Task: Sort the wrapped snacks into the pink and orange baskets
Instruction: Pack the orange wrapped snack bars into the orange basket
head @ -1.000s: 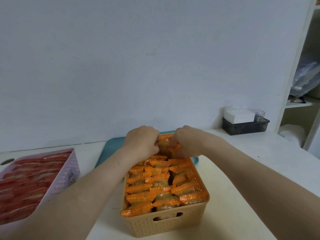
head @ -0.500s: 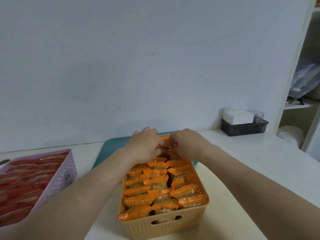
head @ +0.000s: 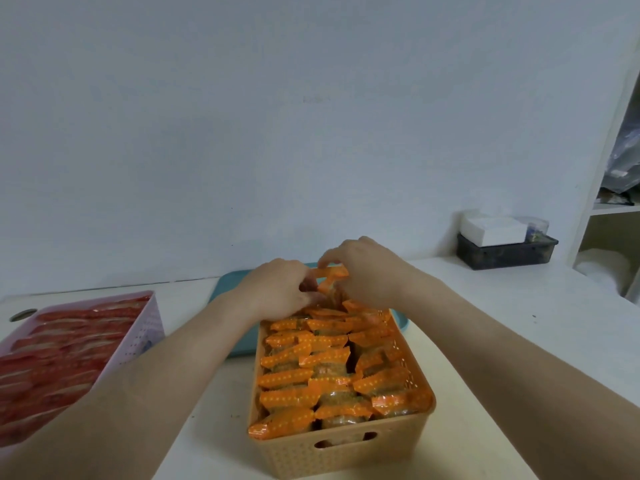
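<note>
White table top point(head: 502, 341): carries everything; bare surface runs right of the grip and toward me.
Orange basket point(head: 346, 455): directly under the grip and stretching from it toward me; its long axis runs away from me, with its far end beneath the hands.
Pink basket point(head: 142, 337): well left of the grip and nearer me, filled with red-wrapped snacks point(head: 62, 348); partly cut off by the frame.
Teal tray point(head: 228, 292): flat, just left of the grip and passing behind the orange basket.
Dark bin point(head: 505, 252): well right of the grip, against the wall.
Orange-wrapped rows point(head: 304, 375): packed on edge, crimped ends up, filling the orange basket from the near wall up to the grip.
Left hand point(head: 280, 289): fingers curled onto the held snack's left side; I cannot see the exact contact.
Right hand point(head: 367, 271): thumb and forefinger pinch the crimped top from the right, slightly higher than the left hand.
Held snack point(head: 332, 273): orange wrapper, between both hands, raised just above the far row; its crimped edge lies left to right, body hanging down.
Coming move, my judgement: the slot lies straight below the grip, so the snack goes down, crimp kept crosswise like the rows; both hands are equally near.
</note>
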